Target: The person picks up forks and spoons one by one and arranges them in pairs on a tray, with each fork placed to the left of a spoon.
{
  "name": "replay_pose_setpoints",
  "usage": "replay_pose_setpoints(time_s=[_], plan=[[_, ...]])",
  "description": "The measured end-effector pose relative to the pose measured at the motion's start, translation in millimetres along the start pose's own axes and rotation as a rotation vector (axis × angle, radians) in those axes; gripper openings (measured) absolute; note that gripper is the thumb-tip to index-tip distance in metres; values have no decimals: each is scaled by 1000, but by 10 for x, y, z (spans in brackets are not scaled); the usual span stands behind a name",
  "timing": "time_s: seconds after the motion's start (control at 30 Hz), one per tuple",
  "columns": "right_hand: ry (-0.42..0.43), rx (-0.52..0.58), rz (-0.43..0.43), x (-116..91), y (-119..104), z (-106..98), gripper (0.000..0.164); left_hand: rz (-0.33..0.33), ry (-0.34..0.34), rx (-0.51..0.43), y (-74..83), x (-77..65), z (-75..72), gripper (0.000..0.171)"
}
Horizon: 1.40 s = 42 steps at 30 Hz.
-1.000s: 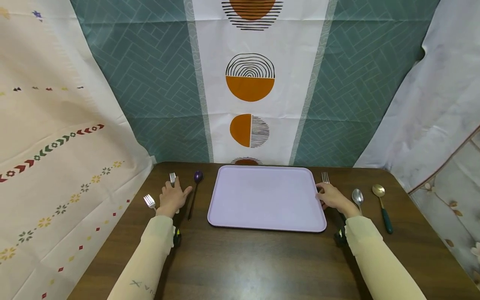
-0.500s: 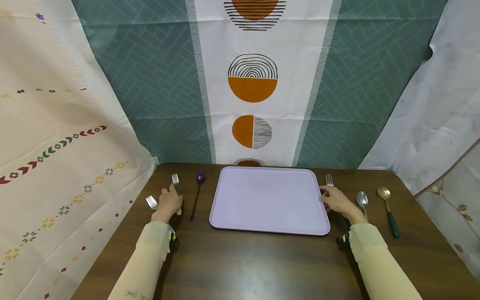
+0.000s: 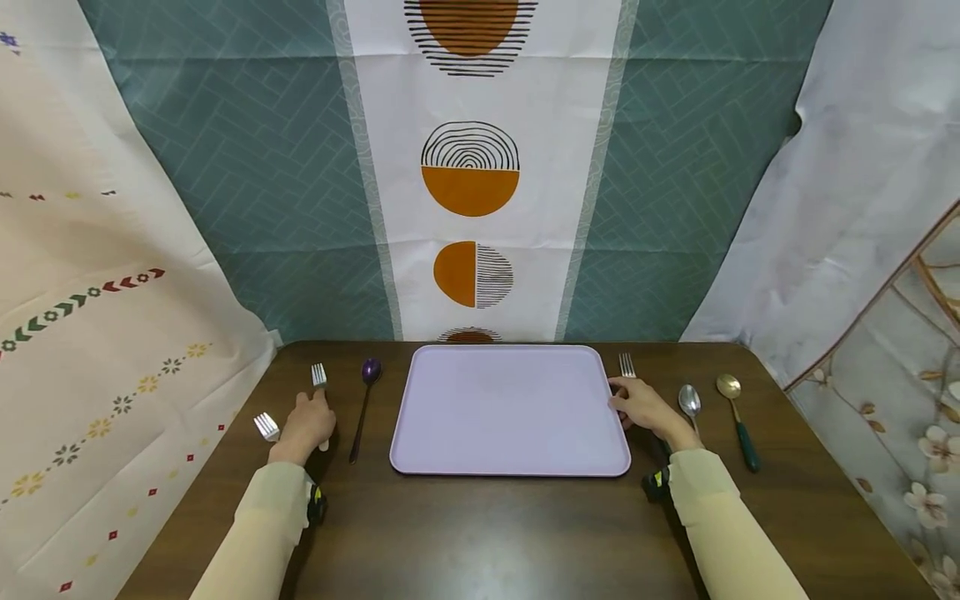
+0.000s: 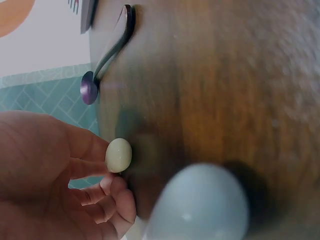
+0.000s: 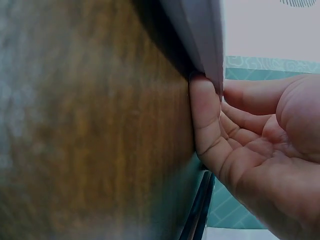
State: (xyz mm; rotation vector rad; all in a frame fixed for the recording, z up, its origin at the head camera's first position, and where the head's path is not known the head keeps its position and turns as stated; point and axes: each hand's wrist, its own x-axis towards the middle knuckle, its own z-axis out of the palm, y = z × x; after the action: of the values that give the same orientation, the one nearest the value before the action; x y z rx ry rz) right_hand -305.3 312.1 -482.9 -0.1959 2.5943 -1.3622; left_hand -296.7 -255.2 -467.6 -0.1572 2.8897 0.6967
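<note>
pinching a silver, pale-handled fork (image 3: 318, 377) in the fingers of our left hand (image 3: 306, 425), we clamp those of our right hand (image 3: 645, 406) on a rectangular lilac tray's (image 3: 510, 417) edge.

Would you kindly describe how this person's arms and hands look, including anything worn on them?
The left hand and right hand are ungloved. The left sleeve and right sleeve are long and pale yellow. The left wrist device and right wrist device are small and dark, each with a yellow-green mark.
</note>
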Motion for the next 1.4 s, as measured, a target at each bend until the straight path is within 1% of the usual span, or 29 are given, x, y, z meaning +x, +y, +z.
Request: replay_pose_setpoints(time_s=[0.1, 0.2, 0.33, 0.47, 0.63, 0.87, 0.97, 1.1, 1.13, 1.3, 1.4], plan=[[-2, -1, -1, 11, 16, -2, 51, 9, 4, 13, -1, 10, -4, 57], [2, 30, -3, 19, 44, -16, 51, 10, 13, 18, 8, 24, -3, 57], [-1, 56, -16, 18, 74, -21, 51, 2, 0, 17, 12, 29, 5, 58], [-1, 48, -28, -6, 87, -29, 50, 2, -20, 24, 2, 32, 46, 59], [11, 53, -42, -18, 75, -53, 49, 3, -10, 35, 3, 52, 81, 60], [23, 33, -62, -7, 62, -3, 48, -7, 15, 57, 31, 51, 17, 57], [21, 40, -56, -3, 68, 14, 48, -17, 36, 65, 28, 42, -3, 55], [12, 55, -71, 4, 84, 21, 49, -35, 43, 85, 19, 56, -20, 55], [10, 52, -78, 6, 89, 17, 49, -36, 41, 90, 15, 67, -21, 55], [29, 56, -58, 50, 99, 50, 48, -29, 21, 102, -30, 90, -77, 55], [28, 53, -50, 19, 123, -8, 48, -16, -5, 105, 23, 124, -69, 54]])
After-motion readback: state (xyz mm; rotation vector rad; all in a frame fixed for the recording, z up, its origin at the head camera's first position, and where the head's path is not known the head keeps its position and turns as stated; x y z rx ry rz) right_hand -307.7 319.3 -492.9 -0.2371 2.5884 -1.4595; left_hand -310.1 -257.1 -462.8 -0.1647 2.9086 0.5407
